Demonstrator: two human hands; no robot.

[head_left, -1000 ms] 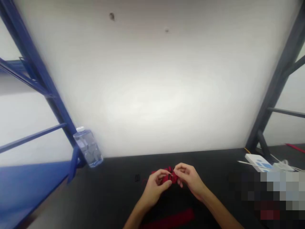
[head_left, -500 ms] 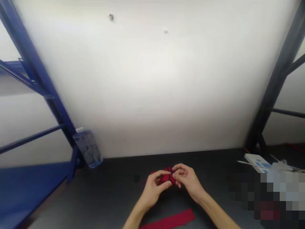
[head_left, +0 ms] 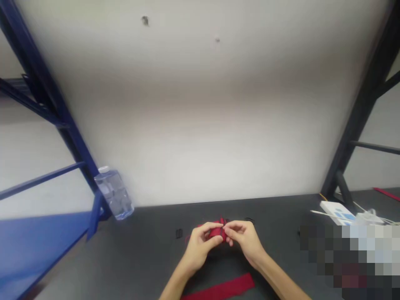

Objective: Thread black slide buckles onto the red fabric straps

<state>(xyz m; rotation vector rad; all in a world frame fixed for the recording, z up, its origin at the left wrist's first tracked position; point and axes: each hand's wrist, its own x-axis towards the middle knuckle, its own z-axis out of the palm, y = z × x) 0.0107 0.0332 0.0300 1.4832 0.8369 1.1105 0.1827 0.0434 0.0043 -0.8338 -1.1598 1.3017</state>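
Both my hands meet over the dark table point(head_left: 140, 254), pinching a small bunched piece of red fabric point(head_left: 216, 231) between them. My left hand point(head_left: 200, 246) grips its left side with curled fingers. My right hand point(head_left: 245, 239) pinches its right side with thumb and forefinger. A flat red strip point(head_left: 223, 288) lies on the table just below my wrists. A small black piece point(head_left: 178, 233) lies left of my left hand, and another small dark item point(head_left: 249, 219) shows just beyond my right hand.
A clear water bottle point(head_left: 114, 193) stands at the back left against a blue rack post point(head_left: 50, 96). A white wall point(head_left: 200, 125) rises behind the table. At the right are a dark rack post point(head_left: 356, 137), a white box point(head_left: 339, 210) and a pixelated patch.
My hands have stayed together on the red fabric, shifting only slightly closer. The view has dimmed and the flat red strip shows more clearly.
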